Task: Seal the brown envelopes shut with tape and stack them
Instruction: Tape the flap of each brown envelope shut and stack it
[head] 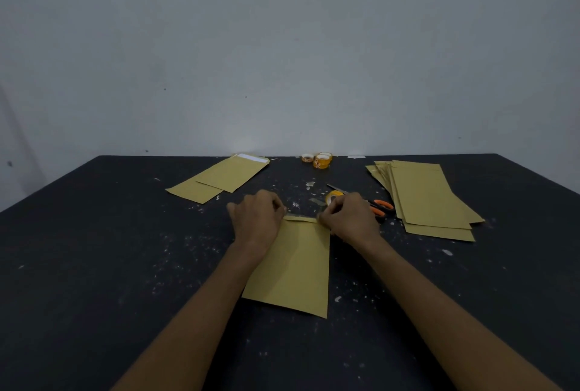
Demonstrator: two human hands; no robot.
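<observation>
A brown envelope [295, 268] lies flat on the dark table in front of me. My left hand [257, 218] rests on its top left corner and my right hand [348, 218] on its top right corner, fingers curled and pressing along the folded flap edge [300, 218]. A strip of clear tape seems to run along that flap, hard to make out. A roll of tape [333, 196] sits just beyond my right hand. Two envelopes [226, 177] lie at the far left, one with its flap open. A fanned pile of envelopes [426, 196] lies at the right.
Orange-handled scissors [378, 206] lie behind my right hand. Three small tape rolls [320, 160] stand near the table's far edge by the wall. The table [94, 249] is black with white specks and scraps.
</observation>
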